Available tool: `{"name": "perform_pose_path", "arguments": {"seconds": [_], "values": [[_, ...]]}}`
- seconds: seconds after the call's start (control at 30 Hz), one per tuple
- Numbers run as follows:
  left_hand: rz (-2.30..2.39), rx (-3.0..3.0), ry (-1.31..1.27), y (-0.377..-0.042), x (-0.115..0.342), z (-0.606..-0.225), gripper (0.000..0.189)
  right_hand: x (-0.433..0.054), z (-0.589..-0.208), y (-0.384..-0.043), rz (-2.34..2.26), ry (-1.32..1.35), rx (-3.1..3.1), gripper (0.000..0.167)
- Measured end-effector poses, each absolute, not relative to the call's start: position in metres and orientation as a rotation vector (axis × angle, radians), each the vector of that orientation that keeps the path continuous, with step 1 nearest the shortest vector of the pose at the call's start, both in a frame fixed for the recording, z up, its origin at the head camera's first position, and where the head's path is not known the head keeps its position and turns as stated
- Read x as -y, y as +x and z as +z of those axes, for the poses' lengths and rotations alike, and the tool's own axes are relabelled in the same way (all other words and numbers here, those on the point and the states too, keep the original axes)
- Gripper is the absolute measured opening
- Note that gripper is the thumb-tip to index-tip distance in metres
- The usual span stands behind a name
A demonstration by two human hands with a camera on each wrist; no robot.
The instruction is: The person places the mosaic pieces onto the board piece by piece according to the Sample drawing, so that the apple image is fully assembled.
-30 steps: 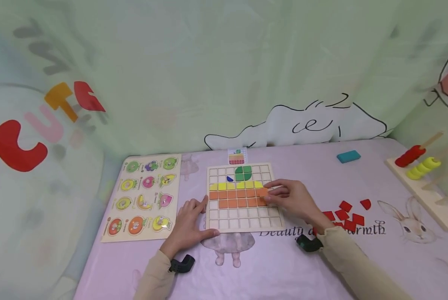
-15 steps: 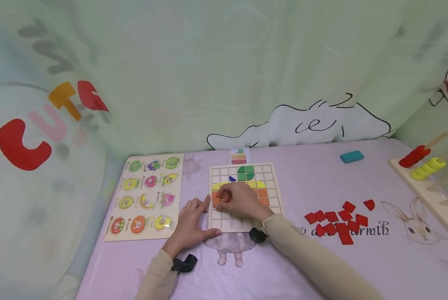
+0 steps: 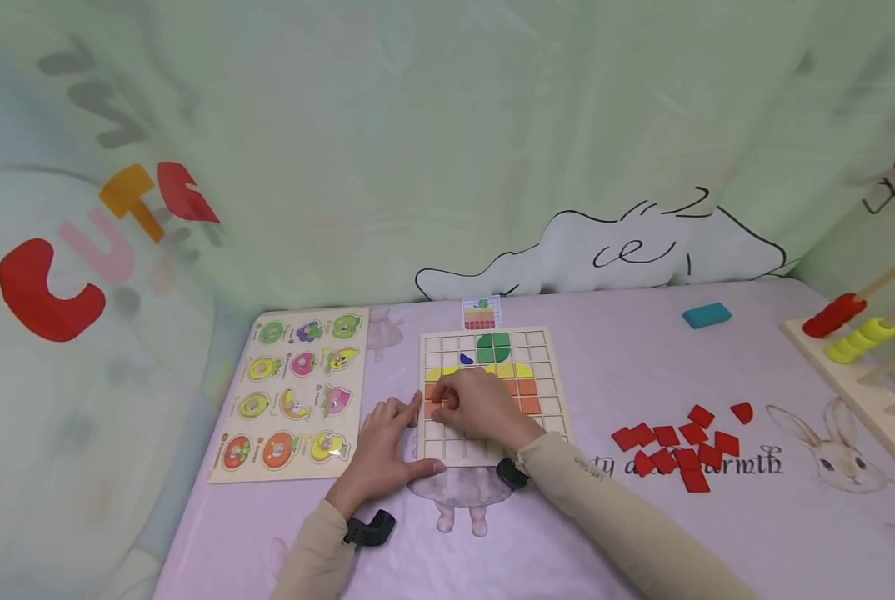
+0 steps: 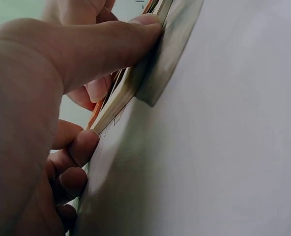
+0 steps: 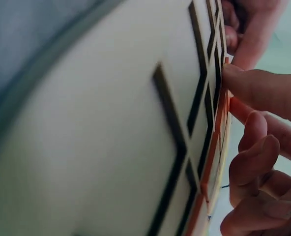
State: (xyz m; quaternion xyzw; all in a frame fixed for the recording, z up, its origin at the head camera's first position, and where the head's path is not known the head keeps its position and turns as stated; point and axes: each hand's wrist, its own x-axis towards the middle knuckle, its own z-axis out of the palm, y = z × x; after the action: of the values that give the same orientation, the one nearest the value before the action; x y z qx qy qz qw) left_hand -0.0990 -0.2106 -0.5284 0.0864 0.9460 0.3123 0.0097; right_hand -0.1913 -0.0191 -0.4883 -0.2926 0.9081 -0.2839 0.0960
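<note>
Since a second ago, the right hand point(image 3: 485, 407) has moved leftward across the grid board point(image 3: 455, 454); its thumb and forefinger pinch an orange tile point(image 3: 429, 406) at the board's left edge. The left hand point(image 3: 383, 446) is spread, thumb and forefinger touching the board. Red tiles point(image 3: 689, 457) lie scattered right of the right hand, a fruit puzzle point(image 3: 308, 425) left of the left. Beyond both hands, pale green cloth point(image 3: 492, 125) rises behind the pinkish surface point(image 3: 552, 533).
</note>
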Motion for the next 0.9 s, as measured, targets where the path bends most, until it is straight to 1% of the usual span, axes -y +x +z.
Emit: {"name": "perform_pose_path", "arguments": {"seconds": [0.13, 0.27, 0.43, 0.57, 0.63, 0.8, 0.9], "values": [[0.966, -2.937, 0.253, -0.099, 0.208, -0.527, 0.110, 0.018, -0.487, -0.189, -0.805, -0.923, -2.749, 0.011], [0.963, -2.934, 0.241, -0.099, 0.206, -0.527, 0.109, 0.014, -0.481, -0.185, -0.854, -0.885, -2.755, 0.013], [0.963, -2.937, 0.238, -0.097, 0.205, -0.528, 0.109, -0.015, -0.468, -0.183, -0.922, -0.800, -2.766, 0.015], [0.948, -2.932, 0.227, -0.097, 0.205, -0.529, 0.110, -0.063, -0.458, -0.187, -0.935, -0.700, -2.768, 0.020], [0.949, -2.933, 0.221, -0.097, 0.206, -0.528, 0.110, -0.093, -0.455, -0.187, -0.931, -0.598, -2.791, 0.023], [0.968, -2.926, 0.217, -0.096, 0.207, -0.528, 0.110, -0.176, -0.451, -0.182, -0.883, -0.290, -2.898, 0.039], [0.962, -2.931, 0.218, -0.096, 0.209, -0.527, 0.110, -0.224, -0.453, -0.178, -0.789, -0.158, -2.937, 0.050]]}}
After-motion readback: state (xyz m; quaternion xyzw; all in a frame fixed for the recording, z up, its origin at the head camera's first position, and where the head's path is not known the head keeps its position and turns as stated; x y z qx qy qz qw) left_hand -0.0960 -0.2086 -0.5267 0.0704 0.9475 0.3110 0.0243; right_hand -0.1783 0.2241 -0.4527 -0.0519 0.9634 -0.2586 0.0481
